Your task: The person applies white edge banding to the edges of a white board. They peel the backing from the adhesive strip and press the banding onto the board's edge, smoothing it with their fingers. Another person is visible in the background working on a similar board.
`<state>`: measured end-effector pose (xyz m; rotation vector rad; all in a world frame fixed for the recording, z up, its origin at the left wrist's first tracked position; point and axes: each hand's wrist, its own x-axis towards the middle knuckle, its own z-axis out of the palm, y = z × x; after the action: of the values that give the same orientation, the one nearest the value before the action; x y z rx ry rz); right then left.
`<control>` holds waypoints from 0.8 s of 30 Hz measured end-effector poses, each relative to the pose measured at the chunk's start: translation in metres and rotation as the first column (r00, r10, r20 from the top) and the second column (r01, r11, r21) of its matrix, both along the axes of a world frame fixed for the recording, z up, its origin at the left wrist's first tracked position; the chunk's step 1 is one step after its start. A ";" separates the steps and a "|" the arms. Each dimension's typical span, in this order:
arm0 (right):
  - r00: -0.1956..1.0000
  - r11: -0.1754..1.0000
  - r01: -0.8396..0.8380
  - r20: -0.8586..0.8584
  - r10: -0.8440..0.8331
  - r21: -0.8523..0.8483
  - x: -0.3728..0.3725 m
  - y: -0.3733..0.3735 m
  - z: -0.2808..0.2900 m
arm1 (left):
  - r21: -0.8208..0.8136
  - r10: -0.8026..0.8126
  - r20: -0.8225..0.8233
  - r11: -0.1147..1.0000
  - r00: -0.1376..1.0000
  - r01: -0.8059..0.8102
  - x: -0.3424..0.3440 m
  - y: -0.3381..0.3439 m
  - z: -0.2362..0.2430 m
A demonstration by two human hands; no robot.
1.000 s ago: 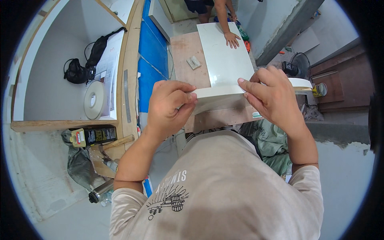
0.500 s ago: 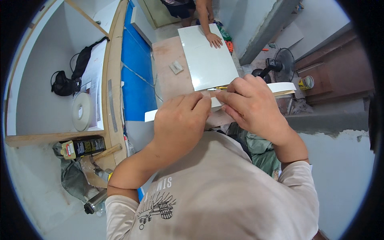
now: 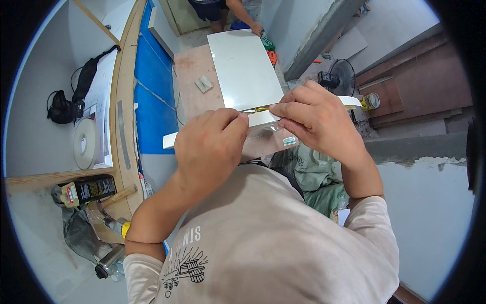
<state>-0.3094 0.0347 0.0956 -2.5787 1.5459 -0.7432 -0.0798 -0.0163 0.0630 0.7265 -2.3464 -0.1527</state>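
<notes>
Showing two hands, left hand (image 3: 210, 147) and right hand (image 3: 314, 119), plus one co-worker's hand (image 3: 256, 28). Lying about: one white panel (image 3: 243, 68), one tape roll (image 3: 84, 143), one fan (image 3: 340, 77). Also sitting nearby: one hammer (image 3: 117, 195), one black bag (image 3: 62, 107).

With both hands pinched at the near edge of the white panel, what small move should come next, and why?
Probably peel a little further: the left hand and right hand both pinch at the near edge of the white panel, where a clear film seems lifted. Drawing it gently toward the body looks sensible, while another person's hand rests on the far end.
</notes>
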 end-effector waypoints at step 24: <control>1.000 0.985 0.000 -0.006 -0.001 -0.171 -0.020 -0.067 -0.030 | 0.220 0.022 -0.007 0.975 1.000 -0.020 -0.026 -0.061 0.006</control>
<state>-0.3296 -0.0322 0.0652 -2.7019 1.5483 -0.9066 -0.1060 -0.0777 0.0694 0.8542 -2.3356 -0.4117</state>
